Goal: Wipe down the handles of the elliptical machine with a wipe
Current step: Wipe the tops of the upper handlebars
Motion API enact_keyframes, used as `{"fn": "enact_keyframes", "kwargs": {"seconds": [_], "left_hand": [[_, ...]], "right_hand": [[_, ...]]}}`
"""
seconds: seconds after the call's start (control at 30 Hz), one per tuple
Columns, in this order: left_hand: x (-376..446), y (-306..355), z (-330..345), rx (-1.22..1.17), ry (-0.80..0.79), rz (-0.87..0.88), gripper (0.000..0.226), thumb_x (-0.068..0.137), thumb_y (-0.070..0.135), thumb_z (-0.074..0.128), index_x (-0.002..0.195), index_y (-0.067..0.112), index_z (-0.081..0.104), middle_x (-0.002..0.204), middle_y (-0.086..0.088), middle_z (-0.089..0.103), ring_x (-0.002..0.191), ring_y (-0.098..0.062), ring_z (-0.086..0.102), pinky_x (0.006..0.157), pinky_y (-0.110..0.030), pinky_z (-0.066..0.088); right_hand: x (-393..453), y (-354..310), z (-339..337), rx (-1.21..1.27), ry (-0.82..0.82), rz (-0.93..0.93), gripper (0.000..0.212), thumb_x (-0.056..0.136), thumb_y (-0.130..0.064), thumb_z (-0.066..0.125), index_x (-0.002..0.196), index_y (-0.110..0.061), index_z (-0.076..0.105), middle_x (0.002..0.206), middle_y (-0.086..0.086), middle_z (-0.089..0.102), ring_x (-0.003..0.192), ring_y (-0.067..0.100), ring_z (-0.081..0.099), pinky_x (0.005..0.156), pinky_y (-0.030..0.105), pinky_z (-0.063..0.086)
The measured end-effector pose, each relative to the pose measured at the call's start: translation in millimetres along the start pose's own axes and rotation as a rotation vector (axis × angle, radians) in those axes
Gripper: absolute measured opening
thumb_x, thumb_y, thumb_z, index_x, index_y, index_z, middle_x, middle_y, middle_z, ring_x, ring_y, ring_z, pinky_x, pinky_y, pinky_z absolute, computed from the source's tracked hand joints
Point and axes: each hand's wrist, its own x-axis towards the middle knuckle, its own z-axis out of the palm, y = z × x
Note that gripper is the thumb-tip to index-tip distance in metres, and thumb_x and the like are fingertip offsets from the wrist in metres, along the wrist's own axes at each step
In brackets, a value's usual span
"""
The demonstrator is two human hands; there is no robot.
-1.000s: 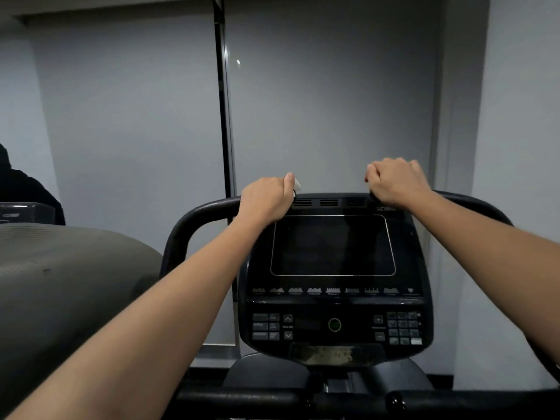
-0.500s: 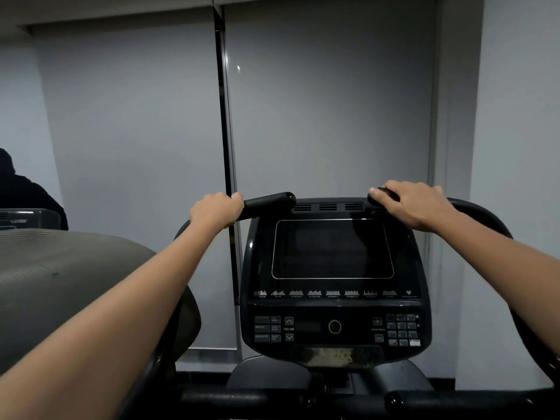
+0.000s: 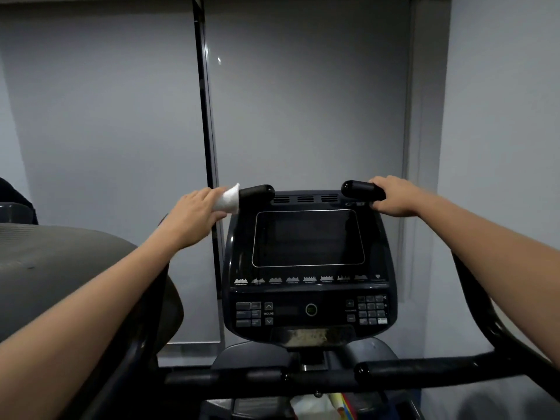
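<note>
Your left hand (image 3: 197, 212) is curled round a white wipe (image 3: 228, 199), and the wipe is wrapped round the left handle (image 3: 257, 191). Only the handle's black round tip sticks out past the wipe. Your right hand (image 3: 394, 195) grips the right handle (image 3: 359, 189), and its round tip shows just past your fingers. Your hands are well apart. Between them and a little lower sits the console (image 3: 309, 268) with its dark screen (image 3: 307, 237). Below your arms a black bar (image 3: 303, 377) runs across. A grey curved cover (image 3: 60, 268) sits under your left arm.
</note>
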Motion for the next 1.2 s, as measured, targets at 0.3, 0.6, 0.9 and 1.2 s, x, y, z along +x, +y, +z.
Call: {"fn": "enact_keyframes", "kwargs": {"seconds": [0.3,0.6,0.9,1.2], "left_hand": [[27.5,43.5,13.7,0.188,0.024,-0.013,0.042,0.100,0.037,0.049,0.130,0.007,0.045,0.122,-0.012,0.053,0.112,-0.032,0.051,0.096,-0.041,0.038],[46.8,61.3,9.6,0.216,0.008,0.111,0.040,0.098,0.041,0.054,0.118,0.007,0.046,0.116,-0.011,0.057,0.103,-0.031,0.058,0.084,-0.038,0.043],[40.5,23.4,-8.5,0.034,-0.207,-0.034,0.049,0.093,0.058,0.053,0.107,0.012,0.046,0.102,-0.007,0.061,0.085,-0.026,0.054,0.071,-0.037,0.040],[16.6,5.2,-6.3,0.184,-0.077,-0.001,0.038,0.095,0.042,0.059,0.106,0.008,0.047,0.106,-0.012,0.061,0.091,-0.032,0.060,0.070,-0.038,0.044]], "right_hand": [[7.0,-8.7,4.0,-0.117,-0.017,0.052,0.060,0.094,-0.048,0.055,0.145,-0.028,0.032,0.138,0.013,0.046,0.129,0.036,0.044,0.106,0.044,0.036],[-2.1,-12.9,5.1,-0.116,0.017,0.065,0.059,0.094,-0.047,0.058,0.143,-0.026,0.034,0.133,0.015,0.048,0.125,0.037,0.046,0.104,0.047,0.037],[-9.4,-10.6,4.2,-0.096,0.030,0.051,0.059,0.094,-0.045,0.058,0.145,-0.027,0.034,0.138,0.013,0.047,0.128,0.036,0.044,0.106,0.046,0.034],[0.1,-6.3,13.6,-0.103,0.077,0.036,0.050,0.095,-0.039,0.056,0.139,-0.026,0.037,0.133,0.012,0.048,0.124,0.035,0.045,0.107,0.048,0.031]]}}
